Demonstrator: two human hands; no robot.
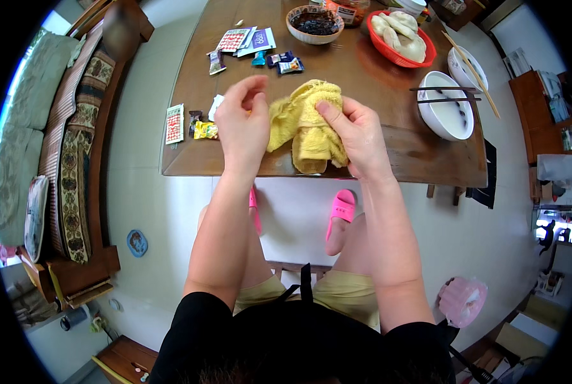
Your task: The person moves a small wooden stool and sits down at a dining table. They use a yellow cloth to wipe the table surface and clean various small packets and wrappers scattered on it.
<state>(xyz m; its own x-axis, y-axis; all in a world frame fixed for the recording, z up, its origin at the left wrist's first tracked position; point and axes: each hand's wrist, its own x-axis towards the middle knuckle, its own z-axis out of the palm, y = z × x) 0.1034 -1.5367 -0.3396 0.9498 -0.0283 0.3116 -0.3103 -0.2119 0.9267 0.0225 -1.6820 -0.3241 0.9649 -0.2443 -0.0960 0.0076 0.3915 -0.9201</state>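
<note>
My right hand (362,129) grips a yellow terry cloth (310,120), thumb pressed on its front. The cloth is bunched and hangs at the near edge of the wooden table (358,91). To the left of it, my left hand (244,122) is raised with its fingers bent and a gap between thumb and forefinger; I see nothing held in it. Behind that hand lie a yellow candy wrapper (205,130) and a small dark packet (195,121), partly hidden. A red-and-white checked sachet (175,124) lies near the table's left edge.
Sachets (256,42), wrapped candies (289,66), a bowl of dark food (315,24) and a red basket of buns (402,38) stand farther back. Dark chopsticks lie across a white bowl (444,115); light chopsticks (473,72) rest on another bowl. A wooden bench (82,144) stands left.
</note>
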